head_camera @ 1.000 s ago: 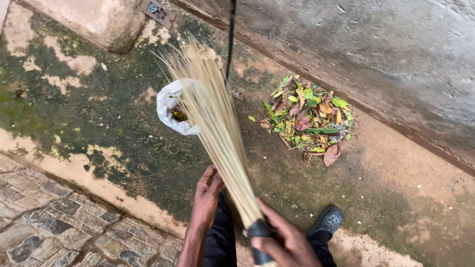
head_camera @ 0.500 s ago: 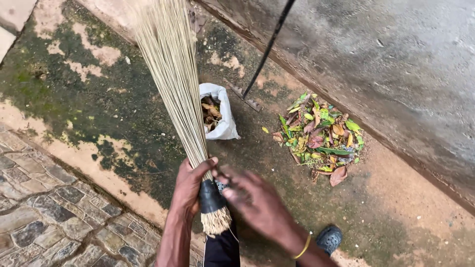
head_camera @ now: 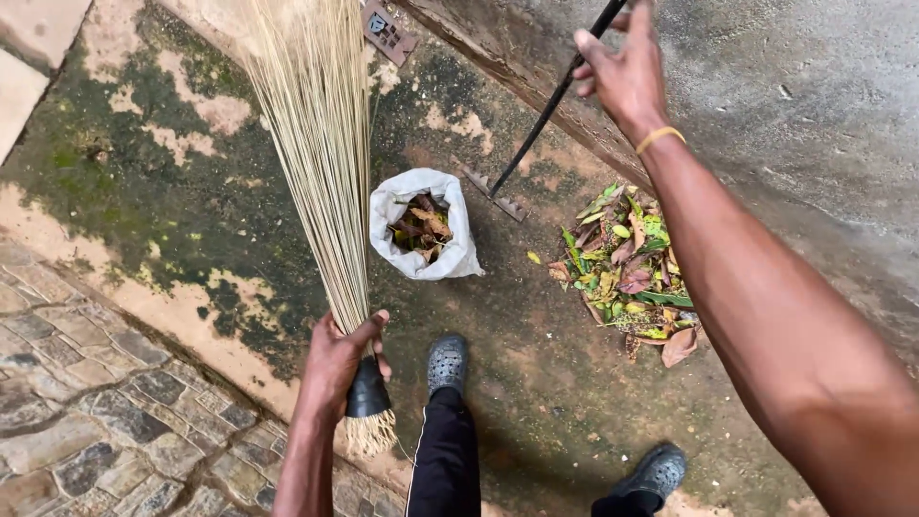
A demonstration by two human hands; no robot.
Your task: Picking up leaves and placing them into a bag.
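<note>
Gripping a straw broom (head_camera: 316, 163) at its black binding — left hand (head_camera: 337, 362) closed round it, bristles fanning upward, just left of the white sack (head_camera: 458, 251). Reaching up w/ right hand (head_camera: 622, 72) to the black rake handle (head_camera: 555, 101), fingers curled at it; grip closed or not — can't tell. Rake head (head_camera: 493, 191) resting on ground just right of the sack, btwn it and the leaf pile (head_camera: 632, 268). Sack open, dry leaves inside. Black clogs (head_camera: 447, 364) directly below the sack, on mossy concrete (head_camera: 172, 191).
</note>
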